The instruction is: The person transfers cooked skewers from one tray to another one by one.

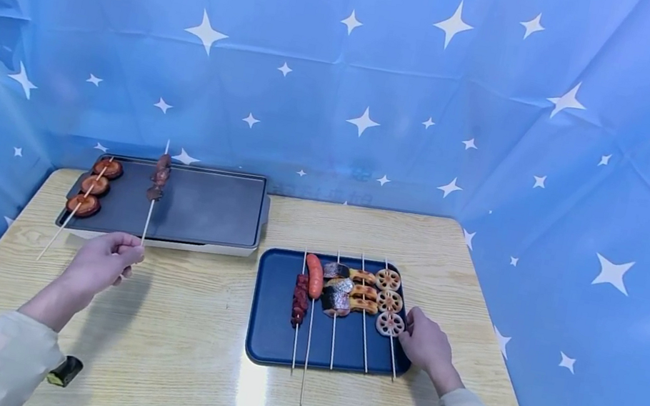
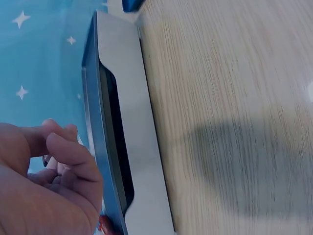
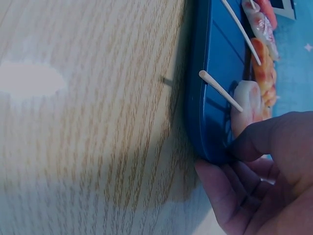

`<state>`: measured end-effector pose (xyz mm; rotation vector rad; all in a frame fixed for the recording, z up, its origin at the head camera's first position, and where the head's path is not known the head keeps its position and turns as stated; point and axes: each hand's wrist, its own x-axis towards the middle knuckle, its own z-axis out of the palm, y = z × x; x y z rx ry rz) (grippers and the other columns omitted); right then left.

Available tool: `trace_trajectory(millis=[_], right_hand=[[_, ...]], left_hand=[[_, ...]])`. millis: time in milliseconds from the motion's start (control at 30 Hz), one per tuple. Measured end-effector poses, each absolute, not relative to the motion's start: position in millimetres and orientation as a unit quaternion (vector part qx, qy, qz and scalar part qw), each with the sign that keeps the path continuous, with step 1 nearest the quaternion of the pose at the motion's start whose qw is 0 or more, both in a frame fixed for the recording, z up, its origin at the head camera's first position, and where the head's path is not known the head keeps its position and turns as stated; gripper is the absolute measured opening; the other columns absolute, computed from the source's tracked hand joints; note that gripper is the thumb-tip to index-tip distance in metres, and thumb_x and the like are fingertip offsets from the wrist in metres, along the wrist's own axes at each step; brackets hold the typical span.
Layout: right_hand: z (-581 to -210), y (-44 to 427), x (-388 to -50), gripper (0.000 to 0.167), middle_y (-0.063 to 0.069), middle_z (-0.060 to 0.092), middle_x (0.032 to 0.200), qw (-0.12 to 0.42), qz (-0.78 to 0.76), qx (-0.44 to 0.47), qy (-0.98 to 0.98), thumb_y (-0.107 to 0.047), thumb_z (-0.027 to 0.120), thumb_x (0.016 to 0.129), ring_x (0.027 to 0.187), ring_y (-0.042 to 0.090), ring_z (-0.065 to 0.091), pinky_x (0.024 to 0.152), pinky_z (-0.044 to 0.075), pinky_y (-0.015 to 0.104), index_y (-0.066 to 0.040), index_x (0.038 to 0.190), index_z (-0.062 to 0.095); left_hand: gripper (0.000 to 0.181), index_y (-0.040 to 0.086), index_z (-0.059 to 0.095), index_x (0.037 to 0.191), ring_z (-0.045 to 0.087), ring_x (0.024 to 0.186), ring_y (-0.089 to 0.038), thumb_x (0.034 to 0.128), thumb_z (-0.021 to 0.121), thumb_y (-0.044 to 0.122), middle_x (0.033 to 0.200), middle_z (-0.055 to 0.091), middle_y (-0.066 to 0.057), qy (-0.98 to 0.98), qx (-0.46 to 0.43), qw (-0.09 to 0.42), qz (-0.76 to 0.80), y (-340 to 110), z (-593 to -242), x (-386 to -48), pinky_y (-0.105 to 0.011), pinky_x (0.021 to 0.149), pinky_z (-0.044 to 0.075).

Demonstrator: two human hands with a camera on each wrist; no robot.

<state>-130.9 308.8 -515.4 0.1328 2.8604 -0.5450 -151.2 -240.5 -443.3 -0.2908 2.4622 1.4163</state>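
Observation:
My left hand (image 1: pixel 102 263) pinches the bare end of a stick threaded with dark brown meat chunks, a meat skewer (image 1: pixel 159 177). The skewer is held over the dark griddle (image 1: pixel 213 205) at the back left, its tip pointing away. In the left wrist view, thumb and curled fingers (image 2: pixel 73 166) meet beside the griddle's pale front side; the skewer is mostly hidden there. My right hand (image 1: pixel 429 343) grips the right edge of a blue tray (image 1: pixel 271 339). In the right wrist view, the thumb lies inside the rim and the fingers outside, next to a lotus root skewer (image 3: pixel 244 103).
On the griddle's left side lies a skewer of round brown slices (image 1: pixel 96 184), its stick overhanging the front. The tray carries a dark red meat skewer (image 1: pixel 300 300), a sausage skewer (image 1: pixel 314 276) and several others. A starry blue curtain (image 1: pixel 317 100) encloses the wooden table (image 1: pixel 191 368).

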Motion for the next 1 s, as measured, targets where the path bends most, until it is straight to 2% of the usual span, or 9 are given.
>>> trace_trajectory(millis=[333, 1000], right_hand=[[-515.2, 308.7, -131.0, 0.012, 0.006, 0.057, 0.075, 0.113, -0.185, 0.047, 0.975, -0.012, 0.058, 0.09, 0.06, 0.019, 0.05, 0.052, 0.036, 0.03, -0.005, 0.097, 0.051], [-518.4, 309.4, -131.3, 0.012, 0.006, 0.055, 0.073, 0.105, -0.184, 0.045, 0.976, -0.012, 0.057, 0.088, 0.059, 0.019, 0.049, 0.051, 0.034, 0.03, -0.006, 0.096, 0.05]], left_hand=[[0.03, -0.003, 0.048, 0.117, 0.051, 0.067, -0.008, 0.1018, 0.05, 0.023, 0.089, 0.043, 0.004, 0.838, -0.049, 0.14, 0.525, -208.0, -438.8, -144.7, -0.024, 0.055, 0.043], [0.023, -0.001, 0.052, 0.114, 0.049, 0.062, -0.01, 0.0986, 0.055, 0.016, 0.088, 0.047, 0.002, 0.803, -0.012, 0.173, 0.57, -150.2, -438.8, -129.8, -0.022, 0.05, 0.038]])
